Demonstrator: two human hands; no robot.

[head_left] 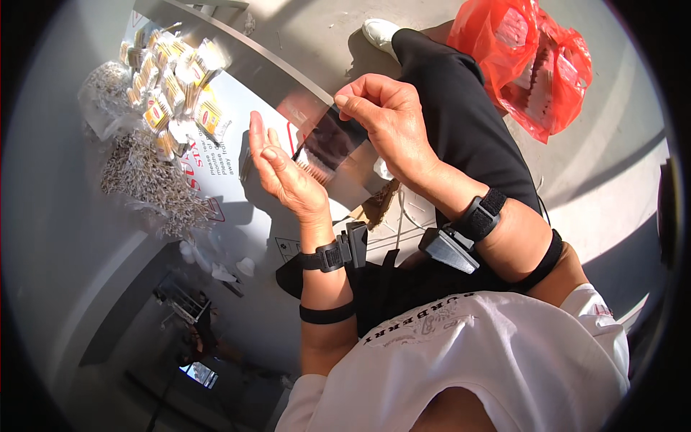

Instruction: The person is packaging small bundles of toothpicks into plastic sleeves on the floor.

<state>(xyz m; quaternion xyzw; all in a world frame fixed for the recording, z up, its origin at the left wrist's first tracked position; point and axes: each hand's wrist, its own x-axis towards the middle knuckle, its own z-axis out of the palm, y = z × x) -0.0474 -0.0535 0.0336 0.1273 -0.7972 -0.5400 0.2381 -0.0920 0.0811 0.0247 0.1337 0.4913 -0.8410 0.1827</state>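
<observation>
My left hand point(291, 180) is raised over the table edge, palm turned inward and fingers stretched out; I see nothing gripped in it. Just right of it shows a small row of thin, pale sticks point(315, 167), partly hidden by the hand. My right hand point(389, 115) is higher and to the right, thumb and forefinger pinched together. What the pinch holds, if anything, is too small to make out. Farther left on the table lie several small clear packs of cotton swabs point(173, 90) with yellow labels, beside a heap of loose swabs point(147, 176) in clear plastic.
A clear bag of swabs point(108, 90) stands at the table's far left. The table's metal edge point(252, 54) runs diagonally past my hands. A red plastic bag point(533, 65) with packs inside sits at the upper right, beyond my dark-trousered leg point(461, 101). White scraps point(209, 259) lie lower left.
</observation>
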